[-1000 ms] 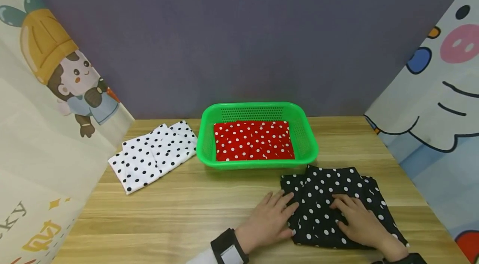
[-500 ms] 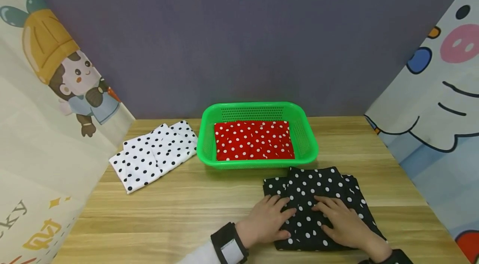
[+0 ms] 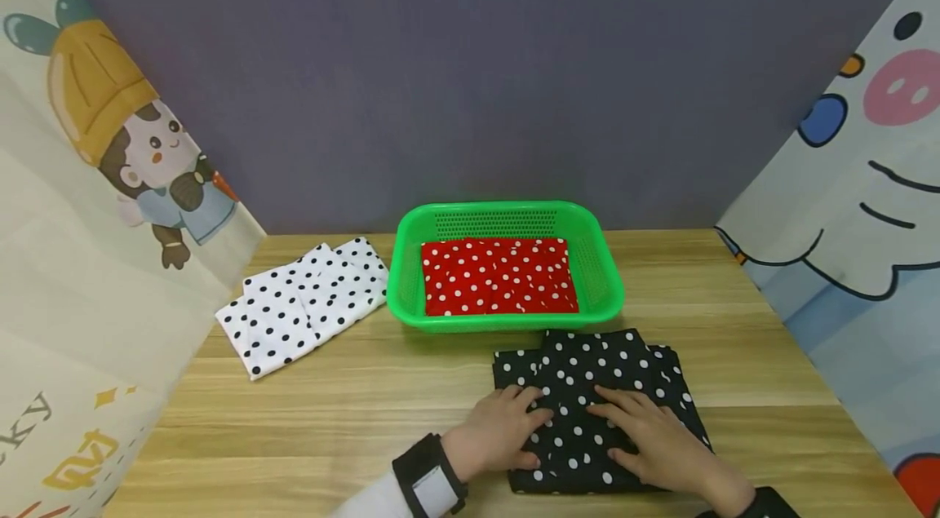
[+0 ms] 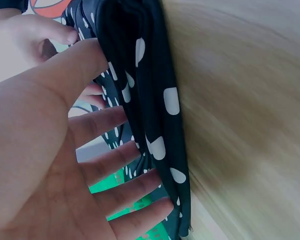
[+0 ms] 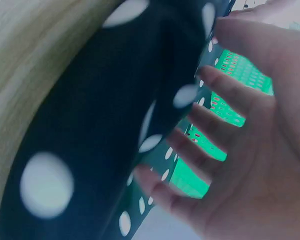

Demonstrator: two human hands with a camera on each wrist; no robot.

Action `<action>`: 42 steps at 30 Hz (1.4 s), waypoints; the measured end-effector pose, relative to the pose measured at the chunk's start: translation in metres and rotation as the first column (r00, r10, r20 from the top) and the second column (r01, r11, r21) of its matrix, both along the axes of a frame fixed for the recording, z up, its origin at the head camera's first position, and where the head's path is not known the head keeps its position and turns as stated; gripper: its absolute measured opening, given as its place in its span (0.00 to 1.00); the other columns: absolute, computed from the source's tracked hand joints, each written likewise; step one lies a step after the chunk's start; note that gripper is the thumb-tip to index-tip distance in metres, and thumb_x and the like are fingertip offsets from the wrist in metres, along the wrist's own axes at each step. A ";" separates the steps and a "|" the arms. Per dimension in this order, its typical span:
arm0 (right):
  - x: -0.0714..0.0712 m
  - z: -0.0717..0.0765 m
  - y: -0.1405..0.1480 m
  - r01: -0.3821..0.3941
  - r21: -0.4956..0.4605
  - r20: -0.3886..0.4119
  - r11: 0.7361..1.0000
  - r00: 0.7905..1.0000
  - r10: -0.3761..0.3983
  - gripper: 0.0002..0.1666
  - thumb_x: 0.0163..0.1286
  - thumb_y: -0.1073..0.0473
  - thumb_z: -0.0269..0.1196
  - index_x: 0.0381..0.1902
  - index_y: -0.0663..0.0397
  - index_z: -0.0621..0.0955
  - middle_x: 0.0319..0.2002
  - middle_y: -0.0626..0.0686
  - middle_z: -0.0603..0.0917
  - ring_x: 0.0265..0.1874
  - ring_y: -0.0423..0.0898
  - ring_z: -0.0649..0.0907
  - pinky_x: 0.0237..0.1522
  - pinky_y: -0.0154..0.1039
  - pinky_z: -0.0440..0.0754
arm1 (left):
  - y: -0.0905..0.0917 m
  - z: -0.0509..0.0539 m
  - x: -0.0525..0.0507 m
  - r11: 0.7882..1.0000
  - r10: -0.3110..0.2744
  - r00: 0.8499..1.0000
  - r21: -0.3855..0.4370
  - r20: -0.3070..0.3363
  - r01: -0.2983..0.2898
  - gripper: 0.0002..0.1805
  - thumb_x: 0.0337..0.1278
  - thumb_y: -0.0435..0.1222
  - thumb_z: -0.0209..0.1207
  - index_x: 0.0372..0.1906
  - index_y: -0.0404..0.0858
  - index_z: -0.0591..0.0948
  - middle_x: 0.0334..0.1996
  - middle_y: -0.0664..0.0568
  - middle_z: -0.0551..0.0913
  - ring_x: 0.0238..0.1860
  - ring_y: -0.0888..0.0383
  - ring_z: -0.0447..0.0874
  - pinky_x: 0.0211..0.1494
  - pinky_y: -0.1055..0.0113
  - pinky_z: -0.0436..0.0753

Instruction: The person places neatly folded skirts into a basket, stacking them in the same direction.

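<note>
A folded black cloth with white dots (image 3: pixel 587 363) lies on the table at the front right, below the basket. My left hand (image 3: pixel 495 432) rests its fingertips on the cloth's left part, fingers spread. On the middle of the cloth lies my right hand (image 3: pixel 654 440), its fingers spread and fairly straight. In the left wrist view the folded layers of the black cloth (image 4: pixel 162 115) show at its near edge, with the fingertips touching the top. The right wrist view has the same cloth (image 5: pixel 90 125) beneath the extended fingers. Neither hand grips it.
A green basket (image 3: pixel 613 298) with a folded red dotted cloth (image 3: pixel 499 277) in it stands at the back middle. Left of it, a folded white cloth with black dots (image 3: pixel 301 302) lies on the wooden table (image 3: pixel 316 436). A grey wall (image 3: pixel 485 77) stands behind.
The black dotted cloth has slid left across the table under both hands and now lies more squarely below the basket. The hands moved left with it. The basket and the white cloth stayed put.
</note>
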State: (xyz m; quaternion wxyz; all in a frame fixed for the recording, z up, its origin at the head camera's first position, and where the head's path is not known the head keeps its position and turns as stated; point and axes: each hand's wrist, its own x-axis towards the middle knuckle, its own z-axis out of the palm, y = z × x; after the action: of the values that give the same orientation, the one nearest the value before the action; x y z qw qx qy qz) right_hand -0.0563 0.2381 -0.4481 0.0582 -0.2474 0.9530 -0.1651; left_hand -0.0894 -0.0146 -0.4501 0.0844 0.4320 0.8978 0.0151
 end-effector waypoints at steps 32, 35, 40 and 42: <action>-0.005 -0.011 0.002 0.057 0.064 -0.102 0.996 0.994 -0.051 0.32 0.56 0.50 0.66 0.57 0.54 0.74 0.63 0.58 0.68 0.57 0.58 0.72 0.52 0.55 0.75 | -0.076 0.005 0.002 0.990 0.112 0.983 0.070 0.146 -0.123 0.35 0.40 0.50 0.68 0.59 0.51 0.73 0.62 0.54 0.67 0.60 0.54 0.67 0.61 0.61 0.71; -0.005 -0.013 -0.005 0.048 0.058 -0.095 0.997 0.995 -0.042 0.31 0.56 0.49 0.65 0.58 0.53 0.74 0.63 0.57 0.68 0.57 0.58 0.72 0.52 0.55 0.75 | -0.083 0.004 0.003 0.988 0.122 0.982 0.074 0.141 -0.134 0.35 0.40 0.50 0.68 0.59 0.51 0.73 0.62 0.54 0.67 0.60 0.53 0.67 0.61 0.60 0.71; -0.006 -0.014 -0.017 0.015 0.037 -0.129 0.999 0.992 -0.010 0.31 0.56 0.49 0.65 0.57 0.54 0.75 0.62 0.58 0.69 0.55 0.57 0.73 0.50 0.55 0.75 | -0.097 -0.001 0.006 0.984 0.147 0.980 0.083 0.137 -0.159 0.36 0.39 0.49 0.68 0.60 0.51 0.72 0.63 0.53 0.67 0.61 0.52 0.66 0.61 0.58 0.71; -0.006 -0.014 -0.022 0.003 0.030 -0.139 1.000 0.990 0.001 0.31 0.56 0.49 0.66 0.57 0.55 0.75 0.62 0.58 0.69 0.54 0.58 0.73 0.50 0.56 0.75 | -0.102 -0.003 0.007 0.981 0.163 0.976 0.085 0.143 -0.176 0.36 0.39 0.49 0.68 0.60 0.51 0.72 0.63 0.53 0.66 0.61 0.51 0.66 0.61 0.57 0.70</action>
State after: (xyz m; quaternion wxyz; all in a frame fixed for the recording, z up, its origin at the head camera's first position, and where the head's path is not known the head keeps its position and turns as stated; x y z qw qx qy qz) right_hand -0.0627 0.2159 -0.4625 -0.0045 -0.2570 0.9572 -0.1333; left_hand -0.0828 -0.1164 -0.4527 0.1226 0.3554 0.9217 0.0954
